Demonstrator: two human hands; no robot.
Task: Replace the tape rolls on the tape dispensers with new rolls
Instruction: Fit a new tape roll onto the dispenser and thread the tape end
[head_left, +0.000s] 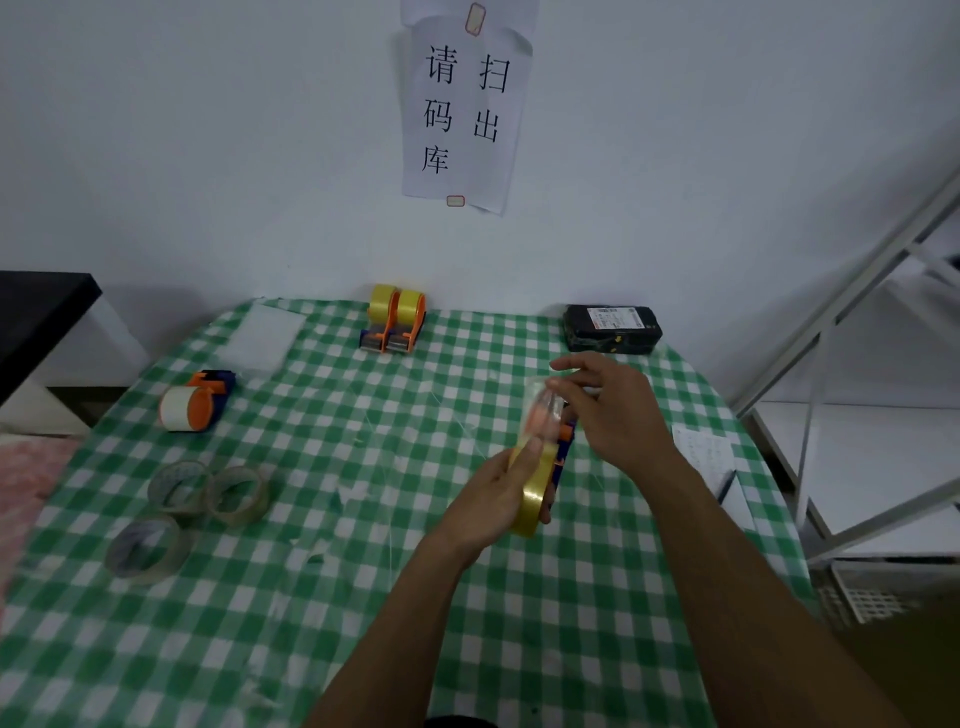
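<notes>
From my remote seat I see the left hand just right of centre, above the green-and-white checked tabletop, its grip curled round a glossy yellow tape roll that sits on a blue and orange plastic tape dispenser. The right hand is just beyond it, thumb and fingertips at the top of a clear strip of tape rising from the roll; that spot is blurred, so I cannot tell whether this grip pinches the strip or only touches it. At the far edge, against the white wall, two orange dispensers with yellow rolls stand side by side. To the left lies another blue and orange dispenser with a white roll, and nearer me three loose clear tape rolls lie close together. A black wrapped parcel with a white label rests at the far right corner, a white sheet at the far left, and a lined paper note by the right edge. A paper sign with black characters hangs on the wall, and a white metal shelf frame stands to the right.
</notes>
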